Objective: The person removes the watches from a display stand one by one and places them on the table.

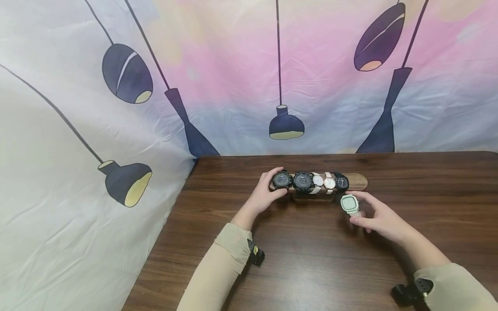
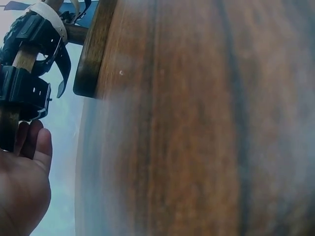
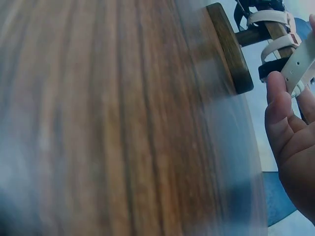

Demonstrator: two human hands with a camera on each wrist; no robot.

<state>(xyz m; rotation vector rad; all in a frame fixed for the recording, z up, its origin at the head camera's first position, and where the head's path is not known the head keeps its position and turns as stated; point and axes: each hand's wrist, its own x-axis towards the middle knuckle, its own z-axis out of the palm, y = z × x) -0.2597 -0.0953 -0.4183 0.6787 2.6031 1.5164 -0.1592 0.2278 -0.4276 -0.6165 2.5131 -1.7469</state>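
Five watches [image 1: 317, 180] lined up, and a sixth pinched in the right grip [image 1: 379, 218]!
Fingers and thumb nearly closed, the right grip has a pale green watch [image 1: 349, 203] at its tips; just beyond it sits the bare end of the wooden stand [image 1: 359, 181]. Over at the other end, the left grip [image 1: 264, 192] curls round stand and chunky black watch [image 1: 282, 179], counter [image 1: 303, 255] below both.
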